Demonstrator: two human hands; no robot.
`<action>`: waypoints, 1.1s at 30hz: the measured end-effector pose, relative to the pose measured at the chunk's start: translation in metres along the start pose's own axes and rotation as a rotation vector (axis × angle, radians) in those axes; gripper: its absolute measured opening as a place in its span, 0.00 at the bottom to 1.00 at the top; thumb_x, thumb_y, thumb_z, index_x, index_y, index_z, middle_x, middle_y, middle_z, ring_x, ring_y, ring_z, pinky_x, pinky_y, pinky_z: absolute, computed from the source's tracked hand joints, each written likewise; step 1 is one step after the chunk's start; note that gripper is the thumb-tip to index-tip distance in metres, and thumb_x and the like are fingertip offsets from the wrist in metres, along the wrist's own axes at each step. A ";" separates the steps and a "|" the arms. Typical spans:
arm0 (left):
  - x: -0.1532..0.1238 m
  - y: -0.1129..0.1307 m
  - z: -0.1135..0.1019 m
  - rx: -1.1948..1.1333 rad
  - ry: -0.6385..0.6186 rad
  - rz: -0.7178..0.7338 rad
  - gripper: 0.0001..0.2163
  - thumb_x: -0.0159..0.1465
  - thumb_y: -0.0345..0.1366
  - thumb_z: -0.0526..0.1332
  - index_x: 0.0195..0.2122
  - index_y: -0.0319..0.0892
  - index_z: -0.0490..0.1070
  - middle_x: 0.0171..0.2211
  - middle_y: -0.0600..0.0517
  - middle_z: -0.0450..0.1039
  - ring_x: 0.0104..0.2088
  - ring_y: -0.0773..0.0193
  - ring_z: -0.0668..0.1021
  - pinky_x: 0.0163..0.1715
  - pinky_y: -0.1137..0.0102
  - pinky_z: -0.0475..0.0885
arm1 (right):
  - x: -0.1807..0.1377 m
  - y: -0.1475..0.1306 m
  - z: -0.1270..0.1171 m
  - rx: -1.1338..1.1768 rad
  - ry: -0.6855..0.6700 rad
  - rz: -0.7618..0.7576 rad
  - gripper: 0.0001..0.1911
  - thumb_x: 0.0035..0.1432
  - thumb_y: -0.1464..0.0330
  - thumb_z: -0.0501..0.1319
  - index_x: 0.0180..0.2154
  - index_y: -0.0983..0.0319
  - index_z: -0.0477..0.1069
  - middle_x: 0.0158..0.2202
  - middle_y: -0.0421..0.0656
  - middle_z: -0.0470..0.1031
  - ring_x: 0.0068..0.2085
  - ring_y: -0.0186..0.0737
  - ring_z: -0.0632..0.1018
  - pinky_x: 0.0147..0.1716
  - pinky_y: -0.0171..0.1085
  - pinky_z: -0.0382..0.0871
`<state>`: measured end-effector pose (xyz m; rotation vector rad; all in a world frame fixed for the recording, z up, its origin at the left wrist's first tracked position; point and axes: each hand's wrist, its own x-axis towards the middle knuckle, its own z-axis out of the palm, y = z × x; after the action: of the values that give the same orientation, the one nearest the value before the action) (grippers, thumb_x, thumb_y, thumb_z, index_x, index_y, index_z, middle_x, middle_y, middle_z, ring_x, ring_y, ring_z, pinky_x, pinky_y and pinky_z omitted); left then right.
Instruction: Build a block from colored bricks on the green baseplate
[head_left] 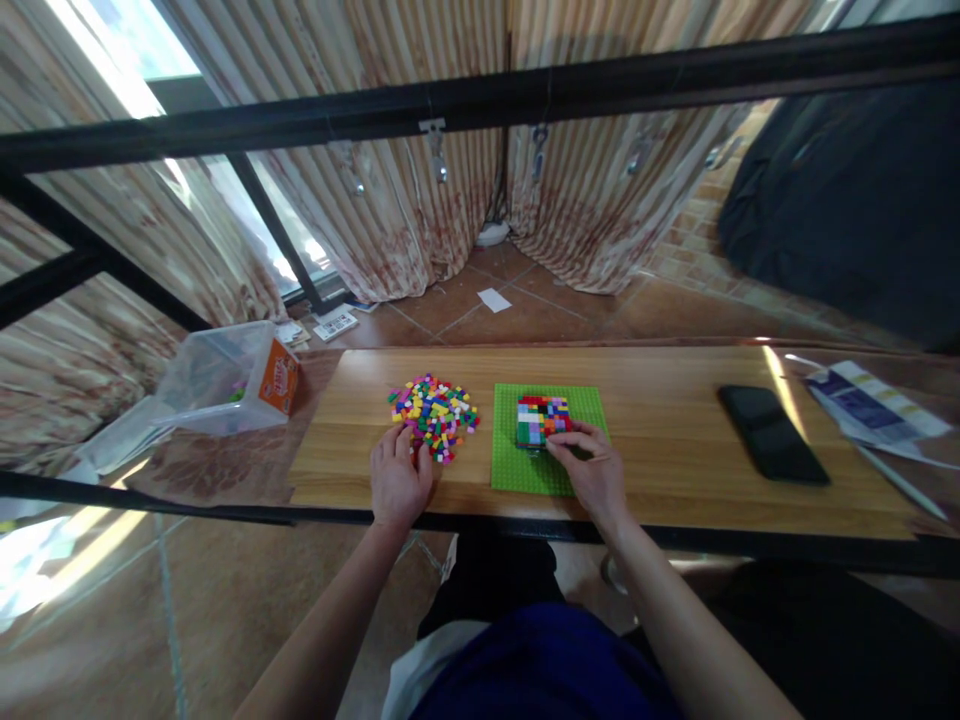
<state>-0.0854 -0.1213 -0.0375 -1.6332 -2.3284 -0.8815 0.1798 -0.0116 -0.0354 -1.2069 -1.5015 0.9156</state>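
A small build of multicoloured toy bricks (pixel 541 421) stands on a green studded baseplate (pixel 514 472). At the build's near right corner is my right hand (pixel 596 472), its thumb against the front edge and its fingers along the right side. Whether a loose brick is also between those fingertips is hidden. To the left lies a heap of small loose bricks (pixel 435 408) in many colours. My left hand (pixel 400 478) rests at the heap's near left edge, with its fingers bent and the thumb apart from them; no brick shows in it.
On the wooden tabletop (pixel 675 430), a black phone (pixel 772 432) lies right of the baseplate, with printed papers (pixel 877 405) and a white pen-like stick (pixel 904 485) beyond. A clear plastic box (pixel 210 385) with an orange label sits at left. A black metal bar (pixel 480 95) crosses above.
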 end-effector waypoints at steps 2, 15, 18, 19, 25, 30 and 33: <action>0.000 0.000 0.000 0.009 0.004 -0.005 0.18 0.67 0.40 0.54 0.53 0.36 0.70 0.54 0.36 0.71 0.55 0.47 0.72 0.56 0.52 0.67 | 0.001 0.004 -0.004 0.032 0.029 -0.002 0.12 0.49 0.56 0.70 0.31 0.57 0.82 0.45 0.47 0.75 0.50 0.47 0.75 0.53 0.49 0.67; -0.002 0.003 0.000 0.027 0.010 -0.014 0.18 0.66 0.38 0.55 0.54 0.35 0.69 0.53 0.37 0.72 0.56 0.48 0.72 0.57 0.54 0.68 | -0.040 -0.048 0.018 -0.123 -0.166 -0.289 0.08 0.63 0.65 0.60 0.37 0.56 0.79 0.40 0.44 0.78 0.42 0.40 0.78 0.44 0.42 0.73; -0.002 0.003 0.001 0.037 0.014 -0.017 0.18 0.66 0.37 0.56 0.54 0.35 0.69 0.52 0.37 0.72 0.56 0.48 0.72 0.57 0.54 0.68 | -0.050 -0.052 0.048 -0.209 -0.343 -0.355 0.09 0.64 0.69 0.58 0.38 0.56 0.79 0.41 0.44 0.78 0.43 0.40 0.77 0.44 0.40 0.73; -0.003 0.003 0.001 0.038 0.014 -0.017 0.18 0.66 0.37 0.56 0.54 0.35 0.69 0.52 0.37 0.72 0.56 0.48 0.73 0.56 0.54 0.68 | -0.051 -0.052 0.057 -0.255 -0.380 -0.367 0.09 0.64 0.70 0.58 0.38 0.57 0.79 0.41 0.45 0.78 0.43 0.41 0.77 0.44 0.40 0.72; -0.003 0.003 0.002 0.033 0.013 -0.028 0.17 0.66 0.37 0.55 0.54 0.36 0.70 0.52 0.38 0.72 0.56 0.49 0.73 0.57 0.54 0.67 | -0.039 -0.051 0.094 -0.481 -0.495 -0.384 0.09 0.62 0.72 0.60 0.42 0.60 0.77 0.43 0.48 0.76 0.46 0.45 0.74 0.48 0.42 0.69; -0.003 0.004 0.001 0.020 0.000 -0.043 0.17 0.66 0.37 0.55 0.55 0.37 0.69 0.53 0.38 0.72 0.56 0.49 0.73 0.57 0.54 0.68 | -0.032 -0.053 0.106 -0.570 -0.534 -0.412 0.08 0.62 0.67 0.62 0.40 0.62 0.77 0.43 0.49 0.74 0.45 0.47 0.72 0.48 0.43 0.67; -0.002 0.005 0.000 0.017 -0.004 -0.041 0.18 0.66 0.37 0.55 0.55 0.36 0.69 0.53 0.38 0.72 0.56 0.48 0.73 0.57 0.54 0.67 | -0.031 -0.054 0.108 -0.593 -0.549 -0.417 0.08 0.63 0.65 0.62 0.36 0.62 0.77 0.41 0.49 0.74 0.44 0.46 0.72 0.46 0.42 0.67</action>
<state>-0.0803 -0.1222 -0.0369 -1.5868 -2.3738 -0.8646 0.0638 -0.0527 -0.0189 -1.0034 -2.4801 0.5443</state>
